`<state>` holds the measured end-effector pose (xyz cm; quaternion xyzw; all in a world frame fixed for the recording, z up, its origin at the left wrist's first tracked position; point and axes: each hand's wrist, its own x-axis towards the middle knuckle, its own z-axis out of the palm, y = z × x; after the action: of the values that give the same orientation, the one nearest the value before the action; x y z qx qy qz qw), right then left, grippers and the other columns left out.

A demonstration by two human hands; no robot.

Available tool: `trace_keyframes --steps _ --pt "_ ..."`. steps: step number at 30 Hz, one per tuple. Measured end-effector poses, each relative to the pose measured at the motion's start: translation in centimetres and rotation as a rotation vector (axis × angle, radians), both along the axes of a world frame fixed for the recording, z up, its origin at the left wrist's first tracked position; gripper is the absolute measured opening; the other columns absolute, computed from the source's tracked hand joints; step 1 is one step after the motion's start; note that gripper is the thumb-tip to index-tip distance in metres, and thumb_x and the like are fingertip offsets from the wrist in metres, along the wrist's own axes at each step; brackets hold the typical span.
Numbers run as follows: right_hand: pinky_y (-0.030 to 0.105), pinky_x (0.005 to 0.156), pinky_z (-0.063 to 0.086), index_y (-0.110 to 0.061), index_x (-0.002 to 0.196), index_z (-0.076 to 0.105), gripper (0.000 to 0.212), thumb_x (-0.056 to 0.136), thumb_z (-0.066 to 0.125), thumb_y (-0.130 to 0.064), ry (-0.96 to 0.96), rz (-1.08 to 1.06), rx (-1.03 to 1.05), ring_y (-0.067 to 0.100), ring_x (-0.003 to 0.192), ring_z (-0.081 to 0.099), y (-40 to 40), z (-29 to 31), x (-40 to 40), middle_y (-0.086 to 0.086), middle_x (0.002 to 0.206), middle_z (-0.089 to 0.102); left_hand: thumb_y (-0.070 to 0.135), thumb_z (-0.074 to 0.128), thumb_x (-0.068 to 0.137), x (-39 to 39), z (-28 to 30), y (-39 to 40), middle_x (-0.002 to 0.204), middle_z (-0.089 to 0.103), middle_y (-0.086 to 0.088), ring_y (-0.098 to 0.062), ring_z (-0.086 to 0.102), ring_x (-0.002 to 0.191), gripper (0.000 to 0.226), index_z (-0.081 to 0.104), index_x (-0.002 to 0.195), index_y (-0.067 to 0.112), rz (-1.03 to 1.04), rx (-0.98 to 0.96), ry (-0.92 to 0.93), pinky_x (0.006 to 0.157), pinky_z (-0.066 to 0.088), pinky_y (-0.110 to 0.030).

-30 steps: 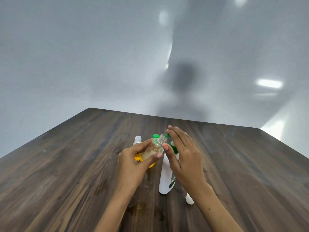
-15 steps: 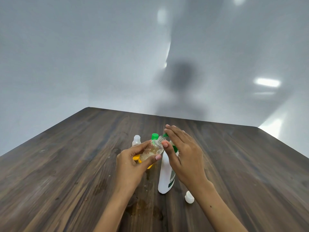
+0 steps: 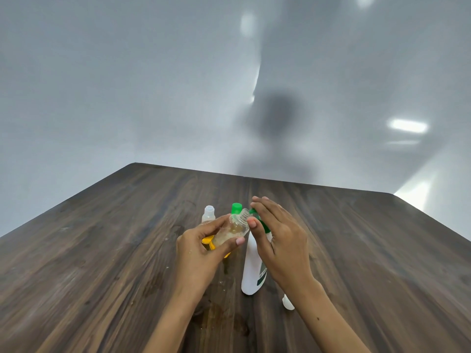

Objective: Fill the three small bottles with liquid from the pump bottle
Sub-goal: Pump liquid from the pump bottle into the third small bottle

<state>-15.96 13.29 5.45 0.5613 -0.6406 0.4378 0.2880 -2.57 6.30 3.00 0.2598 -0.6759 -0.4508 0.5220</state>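
- Single head-worn wide-angle view, looking forward and down over a wooden table (image 3: 102,250).
- Both hands close, low centre of frame.
- Grey wall (image 3: 127,85) fills the upper half.

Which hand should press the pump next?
Right. The right hand already rests over the green pump head, while the left hand grips the tilted small bottle at the nozzle.

Hidden behind the hands

The right hand (image 3: 280,240) covers most of the pump bottle's (image 3: 252,273) green head; a white cap (image 3: 287,302) shows partly behind the wrist.
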Motion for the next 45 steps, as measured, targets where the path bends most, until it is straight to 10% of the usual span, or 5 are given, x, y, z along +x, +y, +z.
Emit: trace_keyframes --steps 45 --pt "0.039 0.091 0.052 -0.013 0.113 0.069 0.070 0.095 0.022 -0.061 0.003 0.018 0.006 0.015 0.114 0.058 0.1 0.2 -0.2 0.000 0.119 0.065 0.028 0.084 0.062 0.2 0.0 0.1 0.101 0.071 0.019 0.011 0.063 0.097 0.048 0.071 0.108 0.029 -0.015 0.018 0.032 0.072 0.047 -0.003"
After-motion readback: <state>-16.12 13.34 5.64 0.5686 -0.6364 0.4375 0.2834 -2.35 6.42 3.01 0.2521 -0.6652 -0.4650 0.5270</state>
